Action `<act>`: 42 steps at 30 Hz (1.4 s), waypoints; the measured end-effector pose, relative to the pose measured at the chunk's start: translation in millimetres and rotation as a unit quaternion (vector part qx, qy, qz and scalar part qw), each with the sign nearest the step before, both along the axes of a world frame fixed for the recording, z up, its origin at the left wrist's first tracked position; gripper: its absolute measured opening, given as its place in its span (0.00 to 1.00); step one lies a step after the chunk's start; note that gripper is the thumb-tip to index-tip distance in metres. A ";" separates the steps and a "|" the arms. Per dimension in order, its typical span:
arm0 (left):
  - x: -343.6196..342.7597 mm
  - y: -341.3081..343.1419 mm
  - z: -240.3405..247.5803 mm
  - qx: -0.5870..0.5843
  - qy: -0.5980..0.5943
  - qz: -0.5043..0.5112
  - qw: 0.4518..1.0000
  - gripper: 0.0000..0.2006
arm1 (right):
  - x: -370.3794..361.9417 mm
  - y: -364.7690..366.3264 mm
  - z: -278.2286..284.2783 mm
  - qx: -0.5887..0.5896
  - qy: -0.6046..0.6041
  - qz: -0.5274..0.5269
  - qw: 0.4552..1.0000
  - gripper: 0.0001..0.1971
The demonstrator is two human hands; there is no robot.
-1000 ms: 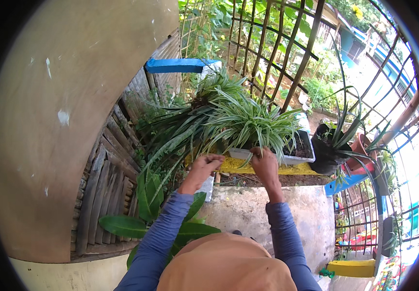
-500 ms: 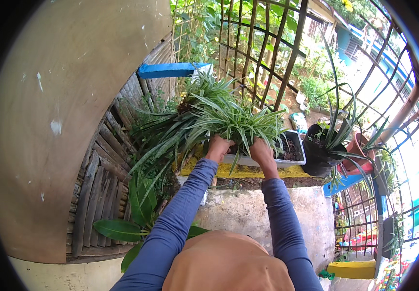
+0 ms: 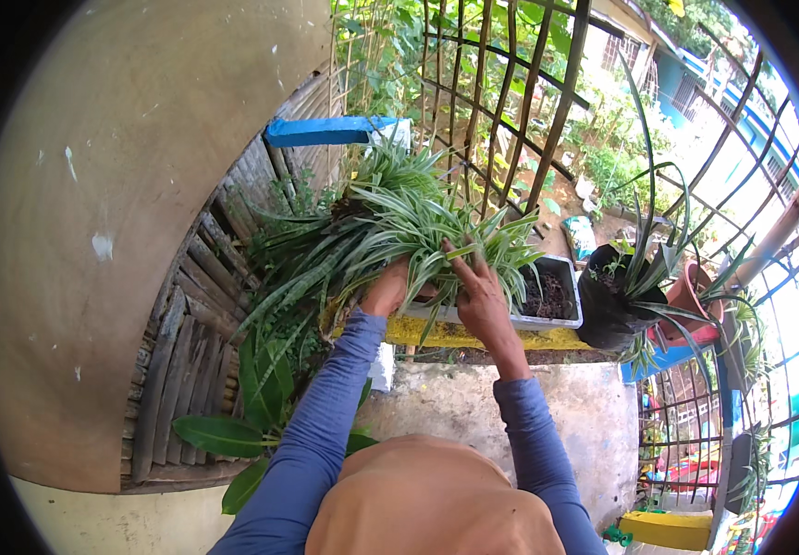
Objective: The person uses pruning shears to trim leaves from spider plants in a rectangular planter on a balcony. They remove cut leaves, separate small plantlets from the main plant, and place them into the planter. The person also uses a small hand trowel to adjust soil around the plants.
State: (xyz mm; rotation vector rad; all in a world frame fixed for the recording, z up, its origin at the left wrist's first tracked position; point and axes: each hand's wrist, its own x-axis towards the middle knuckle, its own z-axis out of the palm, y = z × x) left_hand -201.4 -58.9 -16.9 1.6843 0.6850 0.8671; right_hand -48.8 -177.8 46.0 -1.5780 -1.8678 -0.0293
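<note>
A bushy spider plant with green-and-white striped leaves spills over a white rectangular planter box. Dark soil shows at the box's right end. At the plant's lower left, my left hand reaches in under the leaves, its fingers mostly hidden. My right hand lies against the front of the leaves, with its fingers stretched upward and apart among them. The box stands on a yellow ledge.
To the right stand a black bag planter with a long-leaved plant and a reddish pot. Behind runs a lattice fence. Broad-leaved greenery grows at left, beside a wooden slat panel.
My right hand has shifted left and up, its fingers opening out over the leaves. My left hand has moved left and slightly down, deeper beneath the foliage.
</note>
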 end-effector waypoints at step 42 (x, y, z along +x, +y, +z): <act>-47.9 13.0 83.5 0.170 0.282 0.255 0.909 0.25 | 12.7 -10.6 -58.2 0.025 -0.021 -0.063 0.997 0.12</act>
